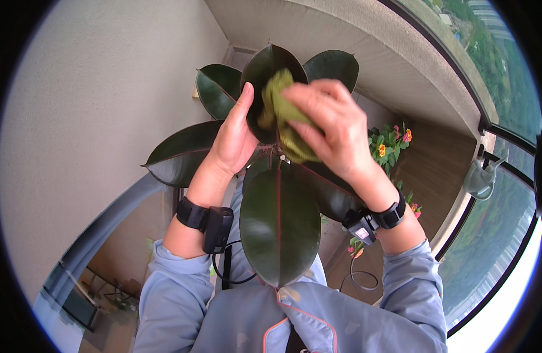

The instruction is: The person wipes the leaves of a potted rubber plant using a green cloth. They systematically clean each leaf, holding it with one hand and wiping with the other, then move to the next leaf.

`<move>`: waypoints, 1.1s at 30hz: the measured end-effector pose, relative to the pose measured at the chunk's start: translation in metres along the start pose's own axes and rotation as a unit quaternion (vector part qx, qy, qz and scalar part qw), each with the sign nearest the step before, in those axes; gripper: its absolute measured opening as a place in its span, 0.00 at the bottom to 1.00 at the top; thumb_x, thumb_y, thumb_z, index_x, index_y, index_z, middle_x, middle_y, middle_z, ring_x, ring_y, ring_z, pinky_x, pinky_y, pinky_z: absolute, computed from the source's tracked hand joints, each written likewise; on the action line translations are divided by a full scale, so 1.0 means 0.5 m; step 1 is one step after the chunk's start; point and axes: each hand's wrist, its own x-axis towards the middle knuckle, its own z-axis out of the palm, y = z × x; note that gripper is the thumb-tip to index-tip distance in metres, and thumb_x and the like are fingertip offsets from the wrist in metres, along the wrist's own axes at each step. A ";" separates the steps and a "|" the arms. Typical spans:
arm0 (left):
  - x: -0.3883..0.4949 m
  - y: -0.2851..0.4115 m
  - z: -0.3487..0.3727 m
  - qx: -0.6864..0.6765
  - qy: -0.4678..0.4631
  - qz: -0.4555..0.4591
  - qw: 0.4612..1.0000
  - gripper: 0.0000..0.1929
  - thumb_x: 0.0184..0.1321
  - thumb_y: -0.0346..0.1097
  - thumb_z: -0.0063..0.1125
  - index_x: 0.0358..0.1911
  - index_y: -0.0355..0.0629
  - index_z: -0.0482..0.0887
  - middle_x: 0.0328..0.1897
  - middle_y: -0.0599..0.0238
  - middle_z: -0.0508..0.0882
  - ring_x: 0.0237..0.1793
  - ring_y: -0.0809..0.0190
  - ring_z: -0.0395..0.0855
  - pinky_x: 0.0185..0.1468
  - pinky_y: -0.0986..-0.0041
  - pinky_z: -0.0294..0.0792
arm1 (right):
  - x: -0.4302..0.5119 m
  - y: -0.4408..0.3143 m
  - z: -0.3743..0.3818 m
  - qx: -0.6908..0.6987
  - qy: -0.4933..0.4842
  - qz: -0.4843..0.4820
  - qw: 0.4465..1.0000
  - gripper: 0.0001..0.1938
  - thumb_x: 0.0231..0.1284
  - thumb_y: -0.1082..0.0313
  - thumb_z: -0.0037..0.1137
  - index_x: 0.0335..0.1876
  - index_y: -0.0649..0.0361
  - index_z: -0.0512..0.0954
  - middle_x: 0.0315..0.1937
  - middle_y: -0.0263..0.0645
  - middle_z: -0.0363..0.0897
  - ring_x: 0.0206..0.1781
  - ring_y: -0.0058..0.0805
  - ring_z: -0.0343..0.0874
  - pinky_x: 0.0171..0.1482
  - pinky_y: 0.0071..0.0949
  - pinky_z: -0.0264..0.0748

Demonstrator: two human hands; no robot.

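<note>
A rubber plant with broad dark green leaves stands before me. My left hand [235, 137] holds the left edge of its upper leaf [271, 59], the thumb along the front and the fingers hidden behind. In my right hand [332, 123] is a crumpled yellow-green cloth [290, 112], pressed against the face of that same leaf; hand and cloth are a little blurred. A large lower leaf [279, 225] with a reddish midrib points toward my chest. Other leaves spread to the left [182, 152] and right [332, 66].
Beige walls [112, 88] enclose the left and back. Flowering lantana [390, 143] grows at the right, below the ledge. A grey-green watering can [480, 178] is by the window railing. Black devices are strapped to my left wrist [218, 229] and right wrist [361, 227], with dangling cables [359, 284].
</note>
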 end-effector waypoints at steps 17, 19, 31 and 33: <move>0.000 0.008 -0.002 -0.019 0.012 0.015 1.000 0.43 0.67 0.71 0.22 0.65 0.34 0.65 0.64 0.56 0.72 0.64 0.59 0.70 0.67 0.67 0.62 | 0.035 -0.015 0.044 -0.021 -0.002 -0.043 0.999 0.17 0.41 0.68 0.67 0.42 0.54 0.80 0.42 0.25 0.82 0.44 0.29 0.78 0.37 0.28 0.81; 0.006 0.015 -0.010 -0.002 0.023 -0.003 1.000 0.39 0.70 0.67 0.26 0.64 0.35 0.66 0.63 0.56 0.73 0.63 0.60 0.72 0.66 0.67 0.63 | 0.028 -0.016 0.054 -0.002 -0.036 -0.042 0.998 0.17 0.41 0.68 0.67 0.42 0.53 0.80 0.42 0.25 0.82 0.44 0.29 0.78 0.37 0.27 0.81; 0.014 0.017 -0.014 -0.008 0.046 0.014 0.999 0.32 0.72 0.59 0.34 0.66 0.37 0.64 0.65 0.59 0.73 0.64 0.60 0.70 0.67 0.65 0.63 | -0.048 0.012 0.029 -0.061 -0.208 -0.026 0.976 0.13 0.43 0.68 0.65 0.39 0.55 0.79 0.36 0.26 0.80 0.42 0.30 0.78 0.38 0.28 0.80; 0.017 0.013 -0.016 -0.013 0.034 0.033 0.999 0.32 0.73 0.59 0.35 0.65 0.37 0.65 0.65 0.60 0.73 0.64 0.60 0.71 0.67 0.65 0.63 | -0.048 0.010 0.028 -0.037 -0.160 -0.020 0.986 0.13 0.44 0.68 0.65 0.39 0.55 0.79 0.36 0.27 0.80 0.42 0.31 0.77 0.38 0.29 0.80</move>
